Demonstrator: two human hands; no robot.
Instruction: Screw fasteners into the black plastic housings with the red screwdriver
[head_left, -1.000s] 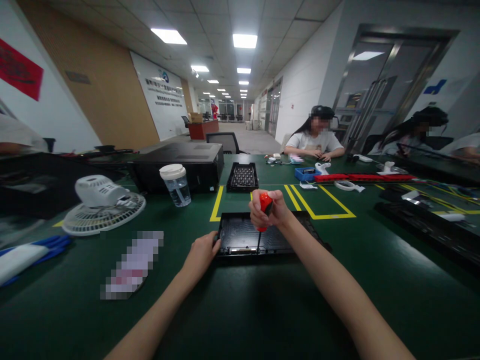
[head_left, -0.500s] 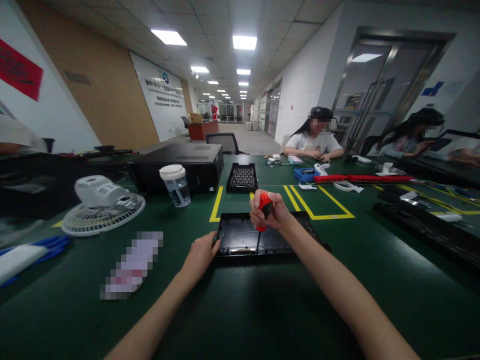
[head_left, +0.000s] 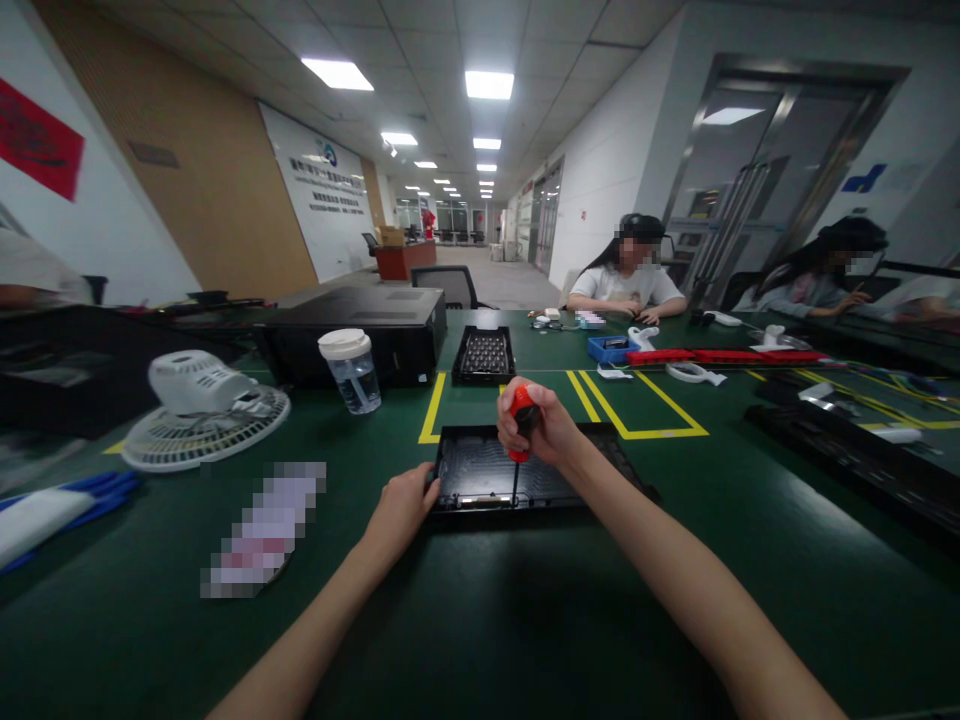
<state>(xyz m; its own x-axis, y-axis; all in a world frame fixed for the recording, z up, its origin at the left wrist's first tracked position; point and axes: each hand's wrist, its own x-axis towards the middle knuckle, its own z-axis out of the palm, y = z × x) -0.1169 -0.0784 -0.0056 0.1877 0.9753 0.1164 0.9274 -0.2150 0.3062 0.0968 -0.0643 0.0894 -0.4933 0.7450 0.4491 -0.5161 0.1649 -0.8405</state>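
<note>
My right hand (head_left: pixel 541 420) is wrapped round the red and black handle of a screwdriver (head_left: pixel 519 440). The tool stands nearly upright, its dark shaft reaching down to the near edge strip of a shallow black plastic panel (head_left: pixel 469 460). Whether the tip sits in a screw is too small to tell. My left hand (head_left: pixel 409 503) grips the panel's left edge near its front corner, thumb on the rim and fingers partly hidden. The panel lies flat on the green table (head_left: pixel 480 610). Behind it rests a small black tray (head_left: pixel 484 372) with rows of round pockets.
To the left are a lidded water bottle (head_left: pixel 351 372), a white fan (head_left: pixel 202 410), a blurred-out flat object (head_left: pixel 266 530) and a large black case (head_left: pixel 360 325). At right lie long black parts (head_left: pixel 862 470). A co-worker (head_left: pixel 628 270) sits across, near a blue box (head_left: pixel 611 349).
My right hand has turned slightly and shifted a little left with the screwdriver handle. My left hand and the panel stay where they were.
</note>
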